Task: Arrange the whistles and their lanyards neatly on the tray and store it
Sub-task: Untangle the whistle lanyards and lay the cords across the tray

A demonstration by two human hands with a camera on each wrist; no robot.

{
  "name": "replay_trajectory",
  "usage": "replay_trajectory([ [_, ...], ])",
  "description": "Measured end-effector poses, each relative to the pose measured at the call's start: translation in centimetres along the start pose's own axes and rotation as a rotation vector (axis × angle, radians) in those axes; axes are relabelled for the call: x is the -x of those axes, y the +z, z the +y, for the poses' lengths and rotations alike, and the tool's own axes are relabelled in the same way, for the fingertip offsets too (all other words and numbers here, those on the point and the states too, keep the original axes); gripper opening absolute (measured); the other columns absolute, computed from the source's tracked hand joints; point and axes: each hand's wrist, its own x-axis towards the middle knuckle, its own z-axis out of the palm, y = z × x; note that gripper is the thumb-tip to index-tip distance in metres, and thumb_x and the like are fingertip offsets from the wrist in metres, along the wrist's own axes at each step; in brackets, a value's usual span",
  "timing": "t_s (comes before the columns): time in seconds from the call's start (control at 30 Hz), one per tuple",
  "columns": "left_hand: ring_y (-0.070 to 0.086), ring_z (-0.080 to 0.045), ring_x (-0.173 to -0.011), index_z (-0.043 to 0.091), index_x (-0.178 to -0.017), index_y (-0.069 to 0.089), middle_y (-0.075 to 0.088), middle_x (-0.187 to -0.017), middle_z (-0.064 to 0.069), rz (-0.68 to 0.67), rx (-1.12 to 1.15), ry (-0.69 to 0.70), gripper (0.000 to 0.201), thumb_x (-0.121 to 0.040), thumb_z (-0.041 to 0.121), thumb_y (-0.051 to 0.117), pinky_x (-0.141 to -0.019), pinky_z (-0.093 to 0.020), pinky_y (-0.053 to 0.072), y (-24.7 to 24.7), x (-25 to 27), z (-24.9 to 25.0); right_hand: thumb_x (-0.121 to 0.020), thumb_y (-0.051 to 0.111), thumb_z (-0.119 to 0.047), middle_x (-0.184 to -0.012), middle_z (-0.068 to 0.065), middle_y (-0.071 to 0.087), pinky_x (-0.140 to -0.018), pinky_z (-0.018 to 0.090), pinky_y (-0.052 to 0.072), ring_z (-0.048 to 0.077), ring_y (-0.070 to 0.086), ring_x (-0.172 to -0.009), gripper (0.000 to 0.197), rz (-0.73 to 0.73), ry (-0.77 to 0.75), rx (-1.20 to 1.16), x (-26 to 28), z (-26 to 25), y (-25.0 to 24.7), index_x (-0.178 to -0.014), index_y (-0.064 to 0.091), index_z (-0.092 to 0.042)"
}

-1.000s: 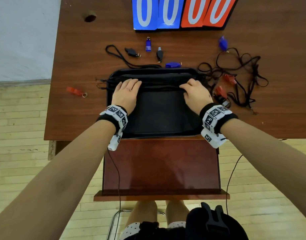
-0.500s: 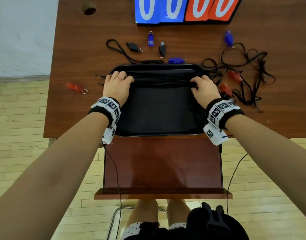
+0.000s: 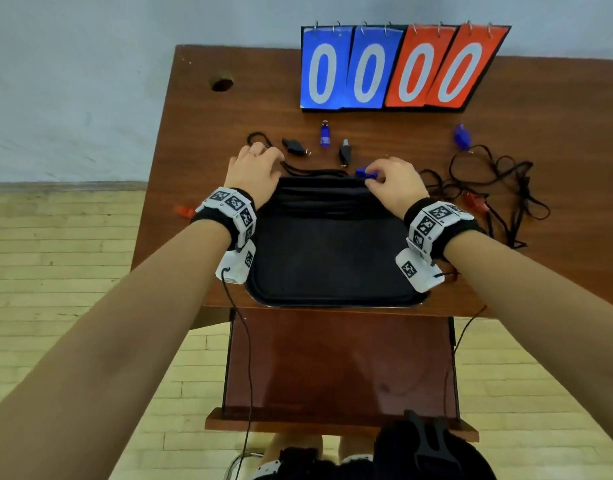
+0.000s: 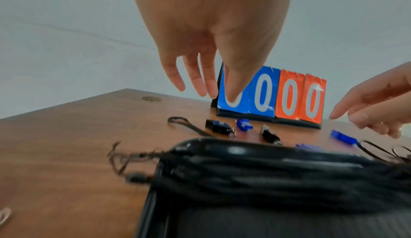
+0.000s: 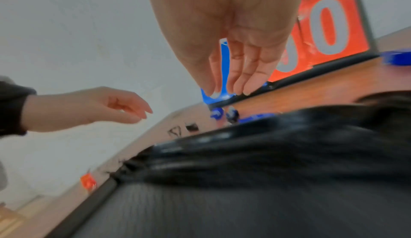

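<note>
A black tray (image 3: 332, 271) lies at the table's near edge, with a bundle of black lanyards (image 3: 318, 199) laid across its far end. My left hand (image 3: 263, 154) hovers past the tray's far-left corner over a loose black lanyard (image 3: 260, 136); its fingers (image 4: 200, 90) hang straight and hold nothing. My right hand (image 3: 370, 174) hovers at the far rim, right beside a blue whistle (image 3: 365, 173), its fingers (image 5: 235, 87) straight and empty. Beyond the tray lie a black whistle (image 3: 293, 147), a second blue whistle (image 3: 325, 135) and another black one (image 3: 344, 154).
A blue and red scoreboard (image 3: 402, 67) stands at the table's back. Tangled black lanyards (image 3: 488, 188) with red whistles (image 3: 476, 200) lie right of the tray, a blue whistle (image 3: 462, 136) behind them. An orange whistle (image 3: 183, 211) lies left. A pull-out shelf (image 3: 339, 365) juts below the table edge.
Both hands have left the lanyard bundle in the tray and moved forward past its far rim, the left toward the loose lanyard, the right to the blue whistle. My view has tilted up.
</note>
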Motion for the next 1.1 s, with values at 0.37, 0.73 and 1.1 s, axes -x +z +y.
replay_trajectory([
  [0.37, 0.056, -0.022, -0.112, 0.017, -0.122, 0.06, 0.062, -0.122, -0.005, -0.451, 0.097, 0.061, 0.032, -0.092, 0.025, 0.057, -0.093, -0.029, 0.043, -0.1, -6.2, -0.5, -0.085, 0.066, -0.026, -0.12, 0.008, 0.06, -0.086, 0.032, 0.048, 0.028, 0.059, -0.106, 0.032, -0.392, -0.04, 0.312, -10.1, -5.2, 1.2, -0.116, 0.064, -0.02],
  [0.73, 0.053, -0.019, -0.119, 0.021, -0.124, 0.06, 0.061, -0.127, -0.001, -0.531, 0.198, 0.105, 0.036, -0.093, 0.005, 0.049, -0.1, -0.027, 0.039, 2.3, -6.3, -1.9, -0.09, 0.051, -0.008, -0.136, 0.025, 0.043, -0.072, 0.03, 0.043, 0.032, 0.055, -0.085, 0.021, -0.498, -0.059, 0.511, -11.6, -4.8, 2.4, -0.106, 0.064, -0.011],
  [1.1, 0.055, -0.017, -0.117, 0.019, -0.123, 0.062, 0.063, -0.123, -0.002, -0.516, 0.256, 0.093, 0.036, -0.093, 0.003, 0.05, -0.093, -0.018, 0.036, 2.8, -4.9, -2.6, -0.088, 0.058, -0.012, -0.127, 0.021, 0.053, -0.071, 0.032, 0.047, 0.035, 0.061, -0.094, 0.009, -0.483, -0.065, 0.459, -10.6, -4.2, 2.5, -0.095, 0.062, -0.013],
])
